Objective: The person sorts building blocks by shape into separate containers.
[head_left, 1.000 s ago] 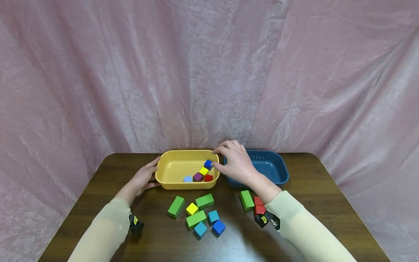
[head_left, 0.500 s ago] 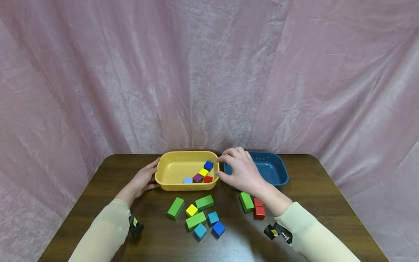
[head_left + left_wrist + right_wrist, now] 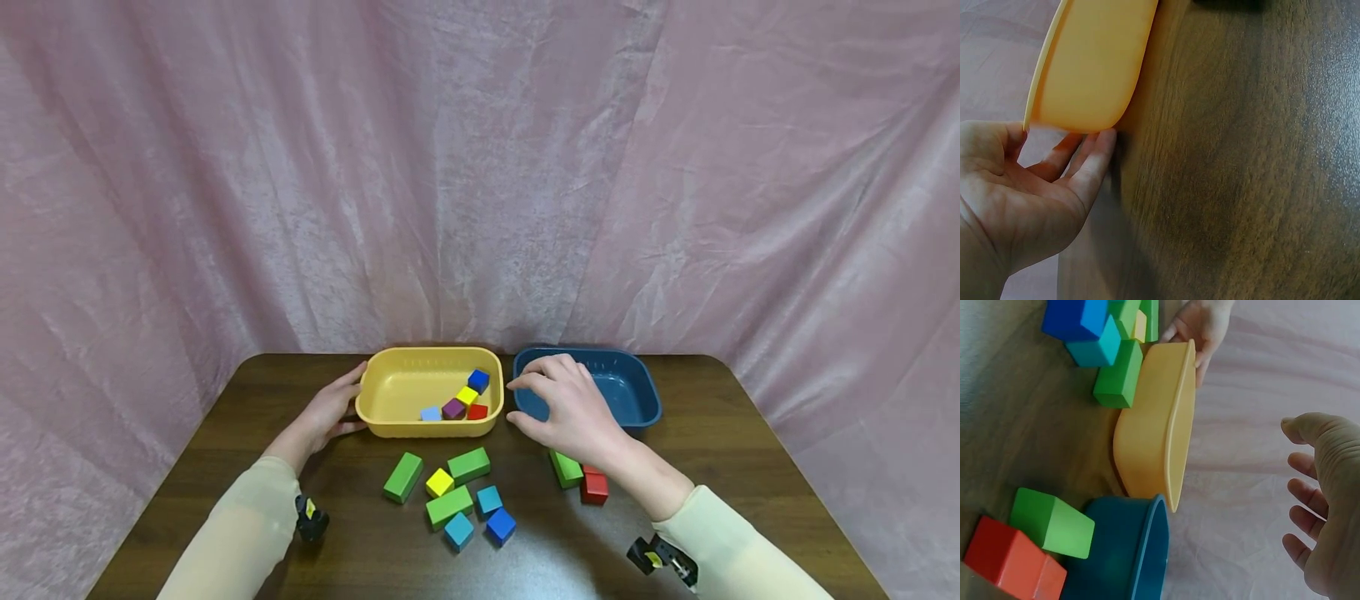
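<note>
My left hand (image 3: 335, 410) rests against the left end of a yellow plastic basket (image 3: 386, 428). In the left wrist view its fingertips touch the basket's outer end wall (image 3: 1094, 87). Inside, near the right end, lie a blue cube (image 3: 478, 381), a yellow cube (image 3: 467, 396), a purple cube (image 3: 453, 408), a red block (image 3: 477, 412) and a light blue block (image 3: 431, 413). Over the front left of a dark blue basket (image 3: 630, 392) hovers my right hand (image 3: 573, 408), thumb and fingers apart with nothing between them.
Before the yellow basket lie green blocks (image 3: 403, 477), a yellow cube (image 3: 439, 482), teal cubes (image 3: 459, 531) and a blue cube (image 3: 501, 526). Another green block (image 3: 566, 469) and red blocks (image 3: 595, 489) sit in front of the blue basket. A pink curtain (image 3: 480, 167) hangs behind the table.
My right hand has moved right and toward me, from the yellow basket's right end to over the blue basket. The cubes and my left hand stay where they were.
</note>
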### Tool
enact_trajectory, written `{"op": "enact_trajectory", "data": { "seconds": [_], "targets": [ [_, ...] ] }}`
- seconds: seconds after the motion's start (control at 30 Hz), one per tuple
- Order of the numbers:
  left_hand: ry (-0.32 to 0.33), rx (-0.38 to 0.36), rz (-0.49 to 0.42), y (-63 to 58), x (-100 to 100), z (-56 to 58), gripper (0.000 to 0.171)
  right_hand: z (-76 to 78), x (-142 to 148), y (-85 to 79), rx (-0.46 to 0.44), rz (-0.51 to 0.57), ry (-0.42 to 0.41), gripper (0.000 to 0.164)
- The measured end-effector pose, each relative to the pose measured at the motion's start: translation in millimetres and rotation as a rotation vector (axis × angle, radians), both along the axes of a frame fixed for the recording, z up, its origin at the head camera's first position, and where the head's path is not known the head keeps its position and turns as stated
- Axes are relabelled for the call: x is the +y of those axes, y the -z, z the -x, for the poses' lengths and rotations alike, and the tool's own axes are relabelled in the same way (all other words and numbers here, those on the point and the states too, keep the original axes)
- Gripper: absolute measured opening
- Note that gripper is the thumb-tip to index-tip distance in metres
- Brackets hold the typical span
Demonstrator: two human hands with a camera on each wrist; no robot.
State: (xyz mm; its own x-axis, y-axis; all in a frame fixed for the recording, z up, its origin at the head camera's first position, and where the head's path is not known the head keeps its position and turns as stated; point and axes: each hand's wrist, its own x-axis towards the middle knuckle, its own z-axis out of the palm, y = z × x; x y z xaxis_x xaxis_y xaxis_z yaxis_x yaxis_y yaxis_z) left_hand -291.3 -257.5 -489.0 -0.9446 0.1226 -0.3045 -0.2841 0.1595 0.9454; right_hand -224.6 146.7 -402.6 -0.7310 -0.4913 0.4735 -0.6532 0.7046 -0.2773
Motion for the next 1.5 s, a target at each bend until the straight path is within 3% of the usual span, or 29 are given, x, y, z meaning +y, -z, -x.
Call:
{"op": "enact_trajectory", "data": {
  "seconds": [0.63,1.0,1.5],
  "targets": [
    [-0.007,0.004,0.017,1.6,1,1.2,0.057,-22.1,8,18.5,0.054,-0.06,-0.09,0.031],
    [-0.01,0.001,0.01,2.2,-1,2.3,0.057,-40.0,8,31.1,-0.021,-0.121,-0.123,0.034],
    [-0.002,-0.002,-0.015,1.1,-1,2.5,0.057,-51.9,5,49.7,-0.042,-0.173,-0.164,0.031]
  ]
}}
